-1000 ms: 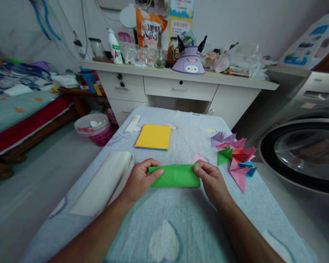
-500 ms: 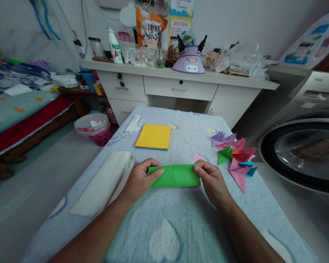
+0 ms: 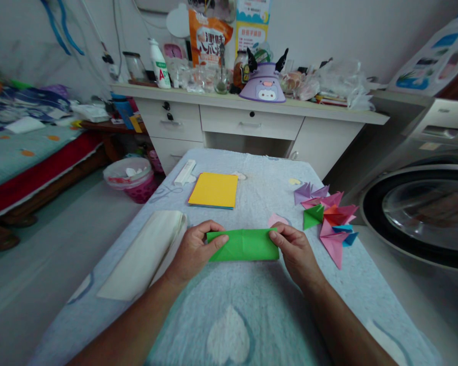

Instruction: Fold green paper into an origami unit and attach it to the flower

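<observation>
A green sheet of origami paper (image 3: 248, 245), folded into a wide rectangle, is held between my two hands above the cloth-covered table. My left hand (image 3: 198, 248) pinches its left end, thumb on the near face. At the right end, the thumb and fingers of my right hand (image 3: 295, 250) grip the upper corner. A faint crease runs down the paper's middle. Beyond it lies a stack of square paper (image 3: 213, 190) with a yellow sheet on top. Folded paper shapes (image 3: 332, 216) in pink, purple, green, red and blue cluster to the right.
Left of my hands rests a folded white cloth or paper bundle (image 3: 148, 254); farther back is a narrow white box (image 3: 184, 173). A cluttered white cabinet (image 3: 248, 122) stands behind the table (image 3: 229, 305). On the right is a washing machine (image 3: 435, 152), on the left a waste bin (image 3: 132, 178).
</observation>
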`<action>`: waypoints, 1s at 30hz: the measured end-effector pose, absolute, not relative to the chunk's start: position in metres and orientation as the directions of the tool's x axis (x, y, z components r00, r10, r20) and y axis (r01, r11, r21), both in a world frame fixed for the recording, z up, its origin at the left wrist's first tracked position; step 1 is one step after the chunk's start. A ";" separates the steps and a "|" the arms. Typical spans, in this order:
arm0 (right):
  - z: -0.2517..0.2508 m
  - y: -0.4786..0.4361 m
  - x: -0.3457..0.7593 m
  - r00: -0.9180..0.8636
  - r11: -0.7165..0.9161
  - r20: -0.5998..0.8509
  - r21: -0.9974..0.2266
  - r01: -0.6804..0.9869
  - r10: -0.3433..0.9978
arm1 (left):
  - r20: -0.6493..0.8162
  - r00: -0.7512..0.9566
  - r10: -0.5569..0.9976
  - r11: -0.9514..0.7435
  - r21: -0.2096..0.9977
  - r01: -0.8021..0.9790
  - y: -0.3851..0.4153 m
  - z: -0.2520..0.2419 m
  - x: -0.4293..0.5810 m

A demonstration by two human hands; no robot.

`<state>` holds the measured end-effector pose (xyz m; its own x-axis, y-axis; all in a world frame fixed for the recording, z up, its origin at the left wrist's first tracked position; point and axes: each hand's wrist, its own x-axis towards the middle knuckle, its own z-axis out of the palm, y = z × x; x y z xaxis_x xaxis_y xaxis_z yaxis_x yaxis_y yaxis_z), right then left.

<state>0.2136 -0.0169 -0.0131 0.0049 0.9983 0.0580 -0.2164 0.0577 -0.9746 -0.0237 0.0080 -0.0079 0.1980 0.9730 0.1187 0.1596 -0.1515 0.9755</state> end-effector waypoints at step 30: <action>-0.023 -0.004 0.214 0.154 0.004 0.056 -0.947 0.320 0.986 | 0.053 0.142 0.988 -0.107 0.910 0.400 0.015 -0.023 -0.016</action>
<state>0.2139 -0.0044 -0.0233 0.1544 0.9864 0.0559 0.3204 0.0036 -0.9473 -0.0159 0.0147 -0.0228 0.1425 0.9884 0.0533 0.3998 -0.1068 0.9104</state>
